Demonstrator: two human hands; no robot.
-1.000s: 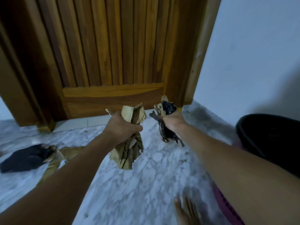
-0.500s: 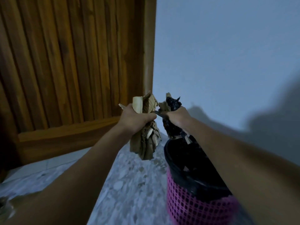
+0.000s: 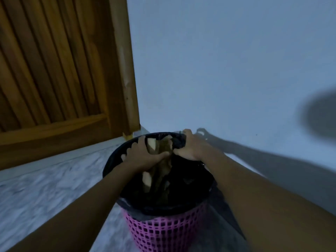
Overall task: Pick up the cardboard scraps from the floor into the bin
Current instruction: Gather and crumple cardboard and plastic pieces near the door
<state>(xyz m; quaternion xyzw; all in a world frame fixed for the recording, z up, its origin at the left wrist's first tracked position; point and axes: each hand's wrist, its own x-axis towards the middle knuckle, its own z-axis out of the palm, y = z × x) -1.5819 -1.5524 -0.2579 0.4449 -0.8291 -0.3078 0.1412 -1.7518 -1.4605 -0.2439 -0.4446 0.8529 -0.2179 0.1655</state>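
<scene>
A pink mesh bin with a black liner stands on the floor by the wall. Both my hands are over its mouth. My left hand grips a bundle of crumpled brown cardboard scraps that hangs down into the bin. My right hand holds a dark, black-and-brown scrap at the far rim; most of that scrap is hidden by the hand and the dark liner.
A brown wooden door and its frame stand at the left. A pale wall runs behind the bin. Marbled grey floor spreads to the left of the bin.
I turned right from the door toward the bin. Both hands carried their scraps from above the floor to over the bin and lowered them into its mouth.
</scene>
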